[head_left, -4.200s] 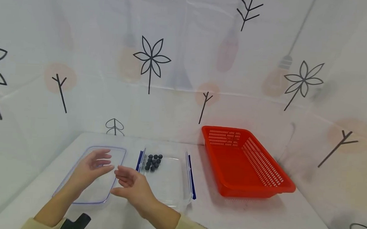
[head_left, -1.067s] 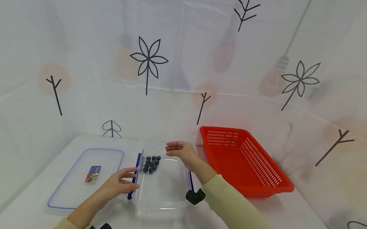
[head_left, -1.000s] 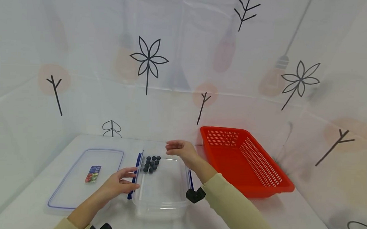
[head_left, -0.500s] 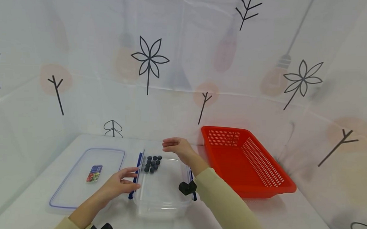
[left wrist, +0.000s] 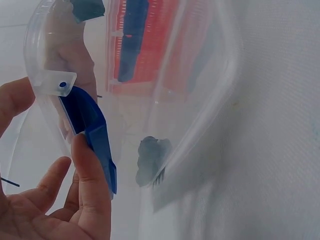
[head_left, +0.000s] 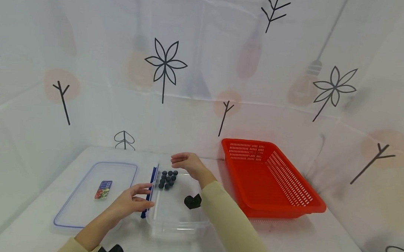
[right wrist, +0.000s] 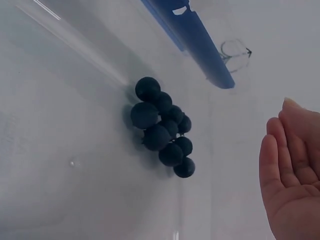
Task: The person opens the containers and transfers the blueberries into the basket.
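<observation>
A clear plastic food container [head_left: 172,224] with blue side latches stands uncovered on the white table. A bunch of dark grapes [right wrist: 157,135] lies in its far left corner. My left hand [head_left: 129,203] is at the container's left side, fingers extended, touching the rim. In the left wrist view its fingertips rest by a blue latch [left wrist: 97,132] hanging down there. Past the grapes, my right hand [head_left: 191,166] hovers over the container's far end, fingers straight and together. Nothing is in that hand, and a gap separates it from the grapes in the right wrist view.
Left of the container lies a flat clear lid [head_left: 79,207] with a bluish rim and a small colourful label [head_left: 103,189]. A red perforated basket [head_left: 249,211] stands close on the right. Behind the table hangs a patterned white cloth [head_left: 195,125].
Earlier both hands were raised between lid and container. My left hand has since come to the container's left side. My right hand has reached its far end and lately drifted left towards the grapes.
</observation>
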Tool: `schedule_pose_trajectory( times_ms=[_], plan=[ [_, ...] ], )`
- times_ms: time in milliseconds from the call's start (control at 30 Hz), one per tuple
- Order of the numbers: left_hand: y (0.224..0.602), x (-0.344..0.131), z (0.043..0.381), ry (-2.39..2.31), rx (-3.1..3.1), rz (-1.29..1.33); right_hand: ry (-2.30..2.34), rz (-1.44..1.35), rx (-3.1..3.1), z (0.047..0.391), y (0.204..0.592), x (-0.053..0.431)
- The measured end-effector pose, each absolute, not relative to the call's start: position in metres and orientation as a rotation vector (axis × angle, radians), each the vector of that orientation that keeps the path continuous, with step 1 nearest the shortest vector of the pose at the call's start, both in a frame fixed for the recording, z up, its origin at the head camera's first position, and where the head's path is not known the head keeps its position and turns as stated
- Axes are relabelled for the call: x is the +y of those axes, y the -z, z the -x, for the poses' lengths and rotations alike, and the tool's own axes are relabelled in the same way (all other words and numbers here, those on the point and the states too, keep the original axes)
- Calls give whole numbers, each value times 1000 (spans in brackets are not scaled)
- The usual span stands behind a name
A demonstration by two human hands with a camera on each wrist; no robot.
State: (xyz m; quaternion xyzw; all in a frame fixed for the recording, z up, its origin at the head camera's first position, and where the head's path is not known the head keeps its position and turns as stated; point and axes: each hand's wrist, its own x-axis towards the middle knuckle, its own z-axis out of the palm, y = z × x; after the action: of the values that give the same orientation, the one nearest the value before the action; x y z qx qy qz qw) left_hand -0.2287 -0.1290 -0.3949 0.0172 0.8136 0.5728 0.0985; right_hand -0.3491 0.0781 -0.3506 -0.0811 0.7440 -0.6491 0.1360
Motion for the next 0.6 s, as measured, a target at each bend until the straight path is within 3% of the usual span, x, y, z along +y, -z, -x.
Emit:
schedule_pose_trajectory(
  times_ms=[300, 600],
  plan=[
    [394, -130, 230, -1715, 2397, -57, 1803, 225, 2248, 359, 370, 71],
    [397, -131, 232, -1755, 2361, -74, 1335, 305, 2602, 362, 387, 75]
  ],
)
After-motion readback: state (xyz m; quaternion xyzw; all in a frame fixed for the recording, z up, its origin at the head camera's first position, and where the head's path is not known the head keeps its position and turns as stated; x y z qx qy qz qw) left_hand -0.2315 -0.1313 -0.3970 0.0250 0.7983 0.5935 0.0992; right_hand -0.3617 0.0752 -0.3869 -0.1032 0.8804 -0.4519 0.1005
